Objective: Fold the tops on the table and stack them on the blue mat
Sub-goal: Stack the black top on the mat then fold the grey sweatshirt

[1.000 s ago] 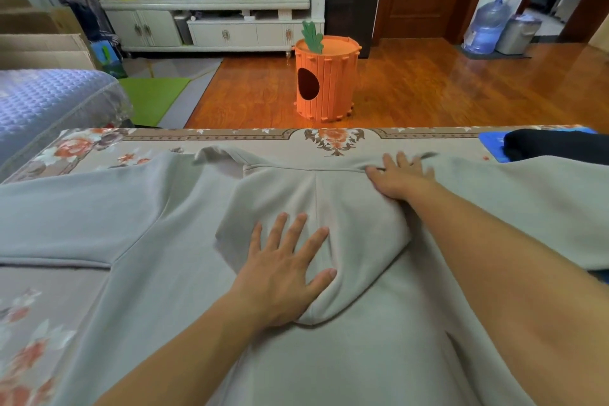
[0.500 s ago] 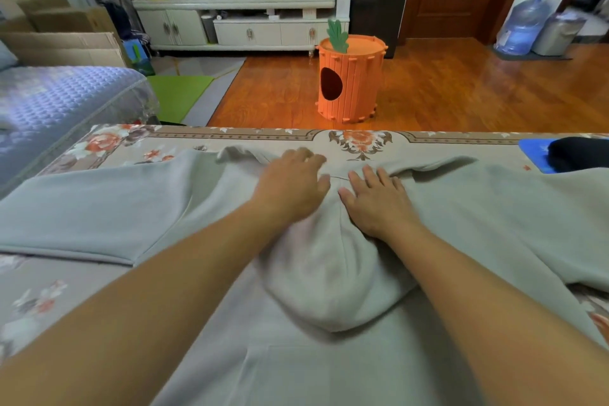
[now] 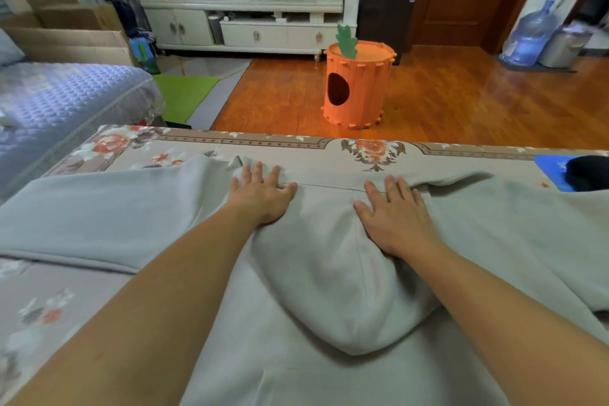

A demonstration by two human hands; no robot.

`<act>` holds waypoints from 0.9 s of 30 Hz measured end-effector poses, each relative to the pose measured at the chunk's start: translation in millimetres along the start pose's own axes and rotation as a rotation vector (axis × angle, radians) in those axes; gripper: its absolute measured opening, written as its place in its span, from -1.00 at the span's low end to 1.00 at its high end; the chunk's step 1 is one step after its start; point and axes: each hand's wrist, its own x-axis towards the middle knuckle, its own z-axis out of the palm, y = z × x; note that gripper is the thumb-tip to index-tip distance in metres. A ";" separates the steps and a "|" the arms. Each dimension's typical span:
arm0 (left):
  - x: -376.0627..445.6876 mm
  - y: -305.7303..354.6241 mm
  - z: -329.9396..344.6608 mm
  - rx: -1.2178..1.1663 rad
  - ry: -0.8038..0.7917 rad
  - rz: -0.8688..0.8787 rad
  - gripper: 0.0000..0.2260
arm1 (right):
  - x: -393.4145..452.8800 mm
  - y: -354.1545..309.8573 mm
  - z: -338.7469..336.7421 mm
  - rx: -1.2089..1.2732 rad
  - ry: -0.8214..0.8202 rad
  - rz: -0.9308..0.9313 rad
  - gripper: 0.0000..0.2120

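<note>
Left hand (image 3: pixel 263 198): flat, fingers straight and slightly spread, palm down, pressing on the grey hoodie (image 3: pixel 329 290). No grip on anything, just contact. It sits at the far edge of the garment, left of the hood (image 3: pixel 333 280), fingertips reaching the neckline fold.

Right hand (image 3: pixel 395 217): same state, flat and extended, palm down on the hoodie, holding nothing. It rests on the right side of the hood near the neckline seam, thumb pointing towards the left hand. The two hands are apart, with a strip of hood fabric between them.

Hoodie: spread across the surface (image 3: pixel 296 145), which carries a floral cloth. Hood is folded down onto the body, its rounded tip pointing to the near side, between the two forearms. Left sleeve (image 3: pixel 99 221) lies out flat to the left, right sleeve (image 3: pixel 527 224) runs out to the right. Body runs off the near edge of the view.

Blue mat (image 3: pixel 550 168): far right on the surface, partly cut off by the frame edge, well apart from both hands. A dark folded garment (image 3: pixel 590 171) lies on it. The right sleeve reaches close to the mat's near edge; can't tell whether it overlaps.
</note>
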 end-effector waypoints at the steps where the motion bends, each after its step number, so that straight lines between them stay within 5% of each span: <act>1: -6.0 -0.1 -4.4 -0.021 0.003 -0.019 -0.35 | 1.3 -1.1 -2.3 -0.003 -0.025 0.012 -0.33; 7: -144.4 -118.5 -18.4 -0.361 0.444 -0.001 -0.57 | 10.6 -15.0 -18.6 -0.096 -0.214 0.096 -0.38; 12: -216.7 -250.8 -50.2 -1.489 0.608 -0.610 -0.97 | 15.1 -105.0 -34.9 -0.055 0.080 -0.136 -0.44; 15: -206.9 -295.8 -64.0 -1.908 0.507 -0.776 -0.73 | 3.9 -174.0 -13.3 0.038 -0.038 -0.289 -0.33; 17: -190.4 -310.8 -73.7 -2.038 0.461 -0.808 -0.58 | -4.2 -192.0 10.9 0.022 -0.071 -0.275 -0.39; 21: -146.3 -321.0 -89.4 -2.138 0.542 -0.829 -0.62 | -12.4 -187.4 28.7 -0.062 0.079 -0.308 -0.49; 24: -118.7 -330.3 -91.8 -2.040 0.665 -0.889 -0.77 | -6.9 -181.2 32.3 -0.039 0.110 -0.330 -0.37; 27: -103.3 -345.1 -90.6 -2.085 0.640 -0.804 -0.68 | -3.1 -176.8 38.3 -0.046 0.130 -0.340 -0.28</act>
